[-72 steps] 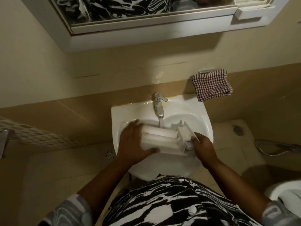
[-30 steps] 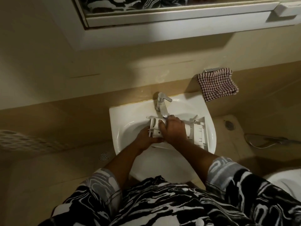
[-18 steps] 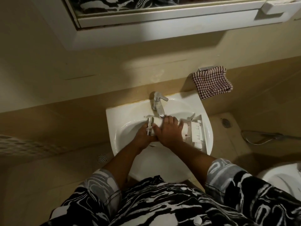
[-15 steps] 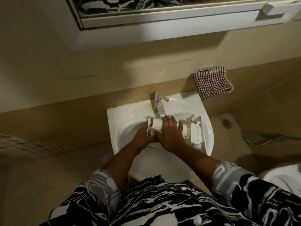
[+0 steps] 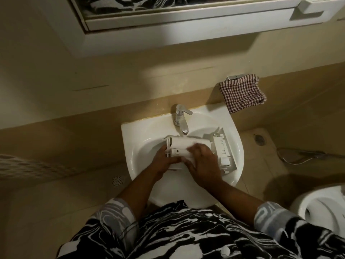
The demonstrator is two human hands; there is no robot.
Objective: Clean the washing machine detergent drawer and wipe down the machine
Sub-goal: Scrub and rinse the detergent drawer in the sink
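The white plastic detergent drawer (image 5: 188,146) lies on its side in the white sink (image 5: 141,139), under the chrome tap (image 5: 181,120). Its front panel (image 5: 224,152) points right, toward the basin's rim. My left hand (image 5: 164,163) grips the drawer's left end from below. My right hand (image 5: 203,161) lies flat on the drawer's middle, fingers blurred against its surface. No washing machine is in view.
A red-checked cloth (image 5: 242,94) hangs from a wall hook right of the tap. A toilet bowl (image 5: 324,208) is at the lower right, a hose (image 5: 302,156) on the floor beyond it. A floor drain (image 5: 117,180) sits left of the sink. A mirror cabinet (image 5: 186,21) hangs overhead.
My right hand has slid from the drawer's left end toward its middle, baring the left part. My left hand keeps its hold on the left end. The drawer stays under the tap.
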